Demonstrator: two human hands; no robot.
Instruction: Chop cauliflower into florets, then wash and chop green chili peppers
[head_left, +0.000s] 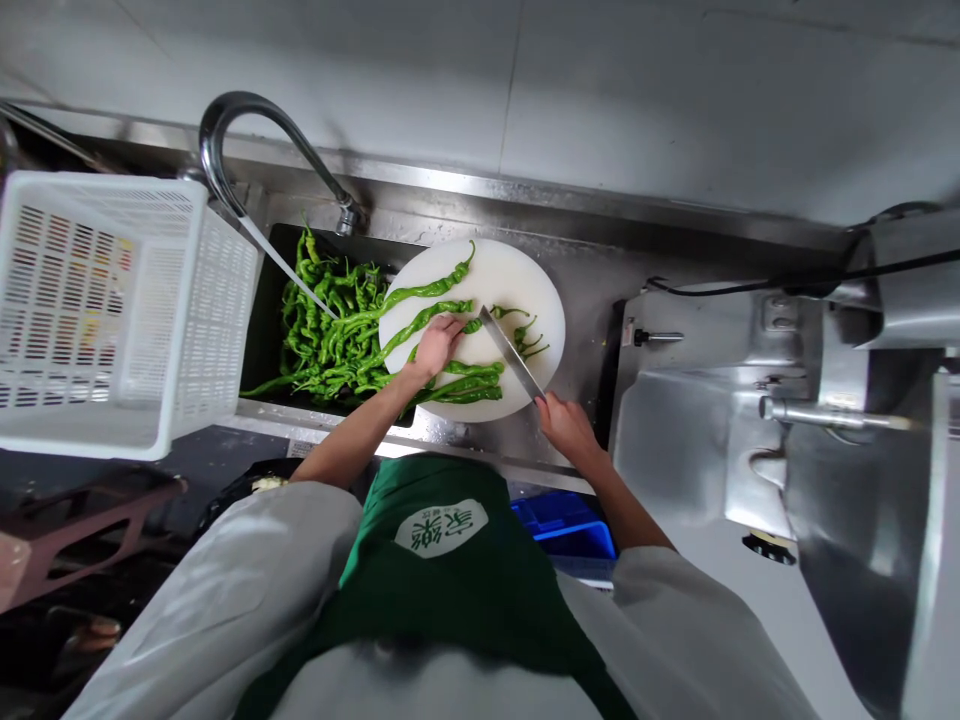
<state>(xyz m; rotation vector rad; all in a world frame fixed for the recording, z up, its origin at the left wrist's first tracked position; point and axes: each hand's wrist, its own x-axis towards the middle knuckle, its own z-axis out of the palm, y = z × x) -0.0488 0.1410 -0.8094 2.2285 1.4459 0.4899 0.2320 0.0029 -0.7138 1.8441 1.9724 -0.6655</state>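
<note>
On the steel worktop [592, 280], beside a sink [268, 330] heaped with long green peppers [330, 330], sits a round white cutting board [480, 260]. Several peppers lie across it, tips toward the sink (a few stem ends are bunched near its right edge). The knife [512, 352] slants over the board, its handle gripped in the right hand [568, 428]; the left hand [439, 345] presses fingers on a pepper near the blade.

Your surface [592, 275]: wet stainless steel | left: your sunken basin [267, 340] holding piled green peppers [322, 325] | right of it: round white board [541, 290], overlapping the basin's right edge | basin's far side: faucet [244, 100]
</note>
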